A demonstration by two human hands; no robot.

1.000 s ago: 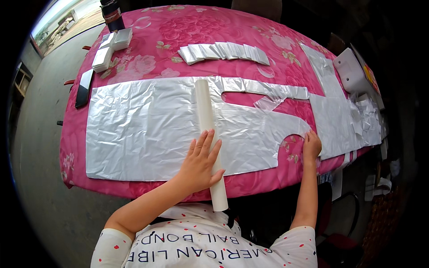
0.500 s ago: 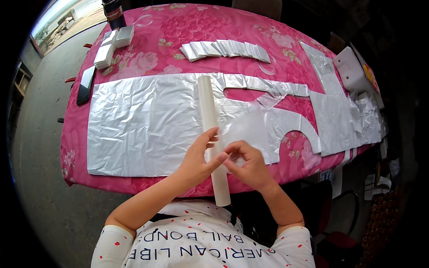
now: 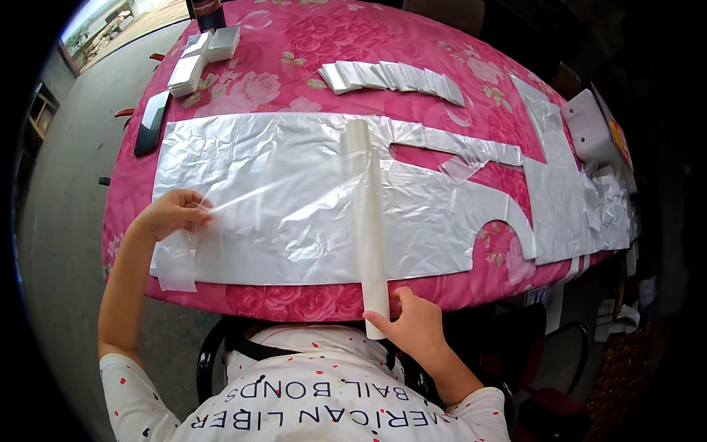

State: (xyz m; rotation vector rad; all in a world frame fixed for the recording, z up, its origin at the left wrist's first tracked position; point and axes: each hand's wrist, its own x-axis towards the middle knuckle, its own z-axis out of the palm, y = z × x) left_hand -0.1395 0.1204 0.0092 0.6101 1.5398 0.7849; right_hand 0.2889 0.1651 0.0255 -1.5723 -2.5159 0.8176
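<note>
A long whitish roll of clear plastic film (image 3: 366,214) lies across the silvery-white plastic bag sheet (image 3: 243,243), its near end jutting past the table edge. Out to the left, my left hand (image 3: 175,214) pinches the loose end of the film, which stretches in a thin sheet back to the roll. A flap of film hangs down below that hand. My right hand (image 3: 412,320) is at the roll's near end, thumb laid over it and fingers beside it. Toward the right, the bag sheet has two rounded cut-outs with handle-like strips.
A row of folded white packets (image 3: 390,77) lies at the far side. Stacked packets (image 3: 188,74) and a dark phone (image 3: 152,124) are at the far left, near a dark bottle (image 3: 208,15). More plastic sheeting (image 3: 563,199) and a white container (image 3: 587,125) occupy the right end.
My left hand has moved from the roll far to the left, drawing film out. My right hand has come down to the roll's near end. The view has shifted slightly.
</note>
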